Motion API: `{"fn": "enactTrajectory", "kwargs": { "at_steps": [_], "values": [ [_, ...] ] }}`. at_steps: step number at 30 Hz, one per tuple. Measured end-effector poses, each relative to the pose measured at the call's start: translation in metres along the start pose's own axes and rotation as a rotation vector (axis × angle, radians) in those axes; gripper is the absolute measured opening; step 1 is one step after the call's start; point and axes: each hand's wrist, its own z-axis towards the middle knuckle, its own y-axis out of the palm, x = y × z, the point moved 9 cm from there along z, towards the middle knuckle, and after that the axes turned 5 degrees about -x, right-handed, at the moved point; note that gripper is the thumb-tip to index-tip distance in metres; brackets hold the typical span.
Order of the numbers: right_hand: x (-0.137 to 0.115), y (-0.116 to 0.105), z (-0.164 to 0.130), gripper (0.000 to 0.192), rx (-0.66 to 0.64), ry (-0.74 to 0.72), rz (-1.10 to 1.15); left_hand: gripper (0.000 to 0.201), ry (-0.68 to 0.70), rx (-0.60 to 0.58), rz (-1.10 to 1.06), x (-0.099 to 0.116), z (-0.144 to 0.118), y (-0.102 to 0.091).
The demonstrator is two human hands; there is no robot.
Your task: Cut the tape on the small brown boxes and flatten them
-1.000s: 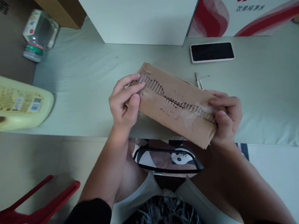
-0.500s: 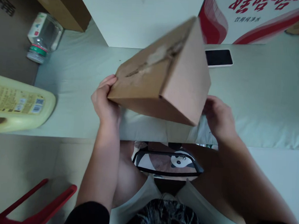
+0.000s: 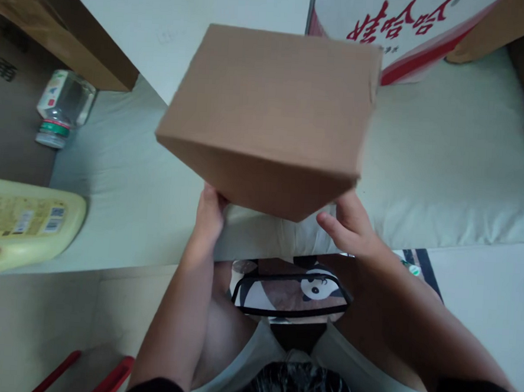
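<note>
A plain brown cardboard box (image 3: pixel 272 96) is held up, tilted, above the pale green padded surface, its broad blank face towards me. Under its left lower edge, my left hand (image 3: pixel 210 213) supports it, with most of the fingers hidden behind the box. My right hand (image 3: pixel 348 222) is at the lower right corner; its thumb stands out to the left and the other fingers go out of sight beneath the cardboard. Both hands appear closed on the box from below.
A clear bottle with a green-banded cap (image 3: pixel 65 110) lies at the left, beside brown cartons (image 3: pixel 76 37). Nearer stands a yellow jug (image 3: pixel 29 223). Behind are a white carton (image 3: pixel 160 36) and a red-and-white printed box (image 3: pixel 405 27). Red bars (image 3: pixel 109 379) show at lower left.
The cardboard box has been turned, so its taped side has gone from view and a blank face shows. My hands have moved beneath it. The phone is now hidden, and the view has shifted.
</note>
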Motion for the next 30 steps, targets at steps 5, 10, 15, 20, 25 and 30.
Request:
{"fn": "enactTrajectory", "kwargs": {
  "at_steps": [5, 10, 15, 20, 25, 30],
  "values": [
    [-0.026, -0.006, -0.003, 0.066, -0.028, -0.118, -0.041, 0.085, -0.042, -0.177, 0.012, -0.014, -0.011, 0.019],
    [-0.028, -0.011, -0.003, 0.06, -0.018, -0.093, -0.025, 0.081, -0.397, -0.35, 0.074, -0.022, -0.027, 0.038],
    [-0.02, -0.019, -0.002, 0.052, 0.061, -0.089, -0.027, 0.085, -0.54, -0.635, 0.227, -0.011, -0.04, 0.052],
    [-0.03, -0.011, -0.003, 0.046, 0.074, -0.128, -0.066, 0.047, -0.118, -0.103, 0.453, 0.021, -0.004, -0.004],
    [-0.057, 0.024, -0.005, 0.055, -0.076, -0.316, -0.037, 0.063, 0.249, 0.118, 0.104, 0.041, 0.004, -0.028],
    [-0.062, 0.039, -0.005, 0.057, -0.146, -0.34, 0.015, 0.087, 0.415, 0.008, 0.005, 0.06, 0.003, -0.013]
  ]
}}
